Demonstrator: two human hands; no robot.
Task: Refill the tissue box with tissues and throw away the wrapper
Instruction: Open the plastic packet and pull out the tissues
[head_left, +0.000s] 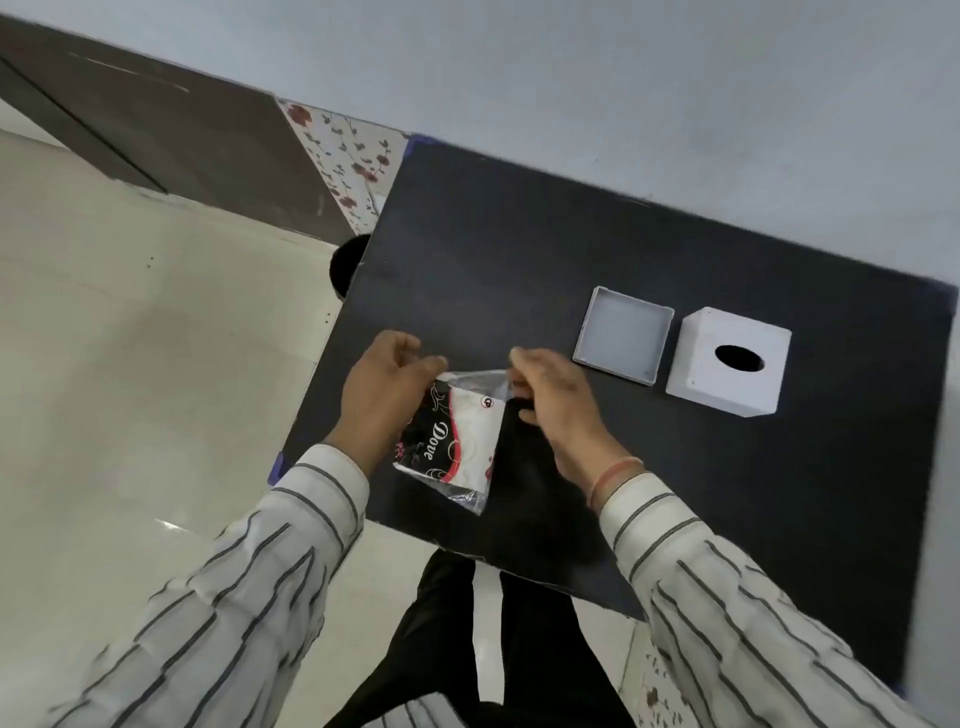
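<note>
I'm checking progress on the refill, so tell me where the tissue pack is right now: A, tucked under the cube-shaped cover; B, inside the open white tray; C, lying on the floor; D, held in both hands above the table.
D: the left hand and right hand pinch the tissue pack at its top, while the white tray sits empty.

Word "Dove" showing in white script on black band of tissue pack, running lengthwise along wrapper. Small round red-and-white mark sitting near pack's top edge, too small for reading. Nothing else readable.
</note>
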